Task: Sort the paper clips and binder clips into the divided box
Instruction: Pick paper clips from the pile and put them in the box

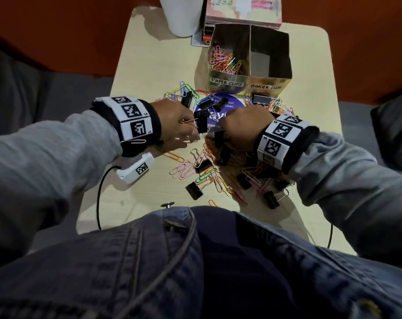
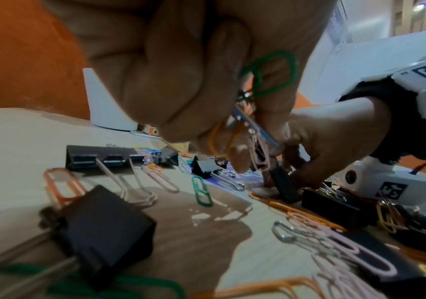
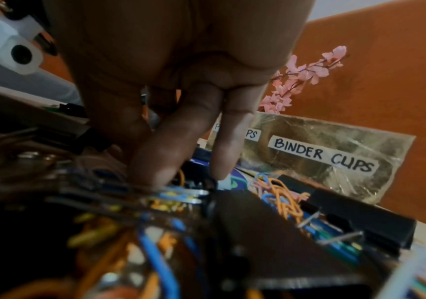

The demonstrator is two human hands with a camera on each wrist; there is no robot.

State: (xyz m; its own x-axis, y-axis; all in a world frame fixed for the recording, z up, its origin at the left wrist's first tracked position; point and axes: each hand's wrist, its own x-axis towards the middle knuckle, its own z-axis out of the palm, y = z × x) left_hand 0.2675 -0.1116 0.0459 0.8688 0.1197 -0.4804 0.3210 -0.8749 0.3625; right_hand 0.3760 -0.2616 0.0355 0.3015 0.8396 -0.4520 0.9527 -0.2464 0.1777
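Note:
The gold divided box (image 1: 250, 77) stands at the table's far right. Its PAPER CLIPS side (image 1: 225, 59) holds several coloured clips, and its BINDER CLIPS side (image 1: 270, 61) shows a bare floor. Loose paper clips (image 1: 188, 168) and black binder clips (image 1: 193, 190) lie scattered in front of it. My left hand (image 1: 190, 127) grips a bunch of paper clips (image 2: 270, 76) in curled fingers. My right hand (image 1: 223, 132) reaches fingertips-down into the pile beside an upright black binder clip (image 2: 284, 187). Whether it holds anything is hidden. The box's labelled front (image 3: 334, 147) is behind it.
A white cup (image 1: 181, 14) and a book (image 1: 243, 10) stand behind the box at the table's far edge. A round purple label (image 1: 227, 104) lies under the clips. More binder clips (image 1: 271, 199) sit near the front edge, by my lap. Cables hang off both sides.

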